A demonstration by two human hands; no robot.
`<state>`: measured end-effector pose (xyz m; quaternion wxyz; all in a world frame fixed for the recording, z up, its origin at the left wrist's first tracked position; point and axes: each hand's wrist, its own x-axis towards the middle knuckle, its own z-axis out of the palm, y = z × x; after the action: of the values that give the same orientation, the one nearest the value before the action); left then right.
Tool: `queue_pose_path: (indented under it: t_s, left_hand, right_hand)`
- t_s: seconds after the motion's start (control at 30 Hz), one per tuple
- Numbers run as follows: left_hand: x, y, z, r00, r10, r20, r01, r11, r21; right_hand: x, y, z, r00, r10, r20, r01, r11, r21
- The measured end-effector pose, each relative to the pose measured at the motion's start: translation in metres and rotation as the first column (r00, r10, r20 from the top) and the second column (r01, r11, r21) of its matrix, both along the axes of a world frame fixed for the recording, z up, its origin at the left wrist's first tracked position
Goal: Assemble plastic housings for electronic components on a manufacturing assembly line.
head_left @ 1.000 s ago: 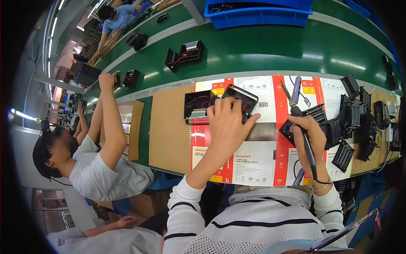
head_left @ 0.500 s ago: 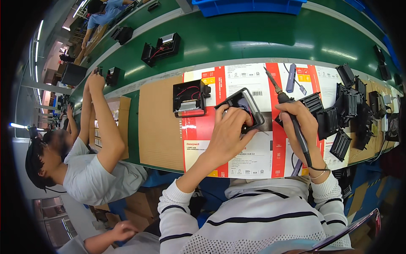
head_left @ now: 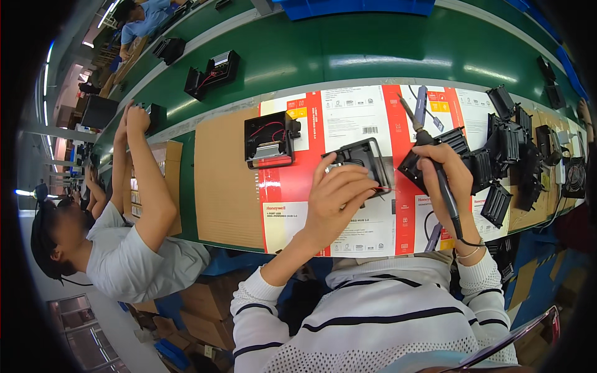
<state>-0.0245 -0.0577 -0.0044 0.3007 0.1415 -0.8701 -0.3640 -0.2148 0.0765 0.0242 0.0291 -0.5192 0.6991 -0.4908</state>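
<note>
A soldering iron [head_left: 444, 194] rests in my right hand [head_left: 457, 174], fingers wrapped round its dark handle, its tip pointing up and to the left. My left hand [head_left: 336, 198] lies over the near left side of a black open housing [head_left: 375, 153], which is tilted on the printed cardboard. Between its thumb and fingertips a thin red wire [head_left: 384, 188] pokes out to the right. These fingers hide part of the housing's inside. To the left sits a second black housing [head_left: 269, 142] with red wires and a silvery block inside.
Black finned parts [head_left: 497, 205] are heaped right of my right hand. Printed cardboard [head_left: 298, 233] and plain brown cardboard [head_left: 227, 180] cover the green bench [head_left: 348, 56]. Another housing [head_left: 211, 74] stands farther back; a blue bin [head_left: 357, 7] is behind. A co-worker [head_left: 134, 242] sits at left.
My left hand has drawn back from inside the housing, and the red wire now shows at its fingertips. My right hand still holds the soldering iron. The view has shifted slightly.
</note>
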Motion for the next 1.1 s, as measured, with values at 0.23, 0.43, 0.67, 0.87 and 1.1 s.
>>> queue_pose_path:
  t_s: [0.23, 0.43, 0.67, 0.87, 1.1]
  left_hand:
    - [0.028, -0.035, 0.061, 0.987, -0.161, 0.015, 0.071, 0.515, 0.854]
    - [-0.019, -0.055, 0.073, 0.529, -0.776, 0.344, 0.298, 0.549, 0.781]
    - [-0.090, -0.062, 0.034, 0.629, -0.641, 0.439, -0.007, 0.560, 0.828]
    - [-0.099, -0.069, 0.022, 0.610, -0.698, 0.374, 0.070, 0.518, 0.852]
    - [-0.088, -0.070, 0.020, 0.669, -0.624, 0.404, -0.043, 0.510, 0.859]
  right_hand:
    - [-0.018, 0.016, 0.001, 0.996, -0.080, -0.038, 0.081, 0.996, 0.027]
    - [-0.032, 0.020, -0.005, 0.939, 0.097, -0.330, -0.072, 0.994, 0.088]
    - [-0.040, 0.022, 0.008, 0.891, 0.348, -0.292, -0.203, 0.880, 0.429]
    - [-0.033, 0.021, 0.000, 0.897, 0.199, -0.394, -0.061, 0.940, 0.336]
    - [-0.028, 0.026, -0.014, 0.973, 0.063, -0.224, -0.064, 0.998, 0.000]
